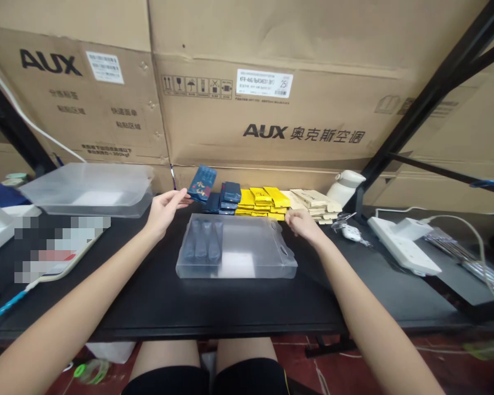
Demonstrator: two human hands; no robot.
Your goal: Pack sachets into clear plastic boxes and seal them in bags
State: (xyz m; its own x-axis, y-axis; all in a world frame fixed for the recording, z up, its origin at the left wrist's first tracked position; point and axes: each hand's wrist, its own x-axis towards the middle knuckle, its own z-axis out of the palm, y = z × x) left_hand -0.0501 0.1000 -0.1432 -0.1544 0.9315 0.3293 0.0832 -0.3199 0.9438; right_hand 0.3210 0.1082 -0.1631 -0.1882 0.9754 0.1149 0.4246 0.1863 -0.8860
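Observation:
My left hand (167,208) pinches a dark blue packet (203,183) by its lower left corner, holding it up above the back of the table. Beside the yellow packets (263,202), my right hand (302,224) is closed near their right end; what its fingers hold, if anything, is hidden. A translucent plastic box (255,241) lies between my forearms, with several dark blue packets (206,240) side by side in its left part. Behind the box stand stacks of dark blue packets (230,196), then yellow ones, then beige packets (313,202).
An empty translucent tray (86,189) and a phone (69,249) with a cable are at the left. A white bottle (346,186), a small white case (353,233) and a power strip (403,249) stand right. Large cartons (214,126) and black shelf posts rise behind.

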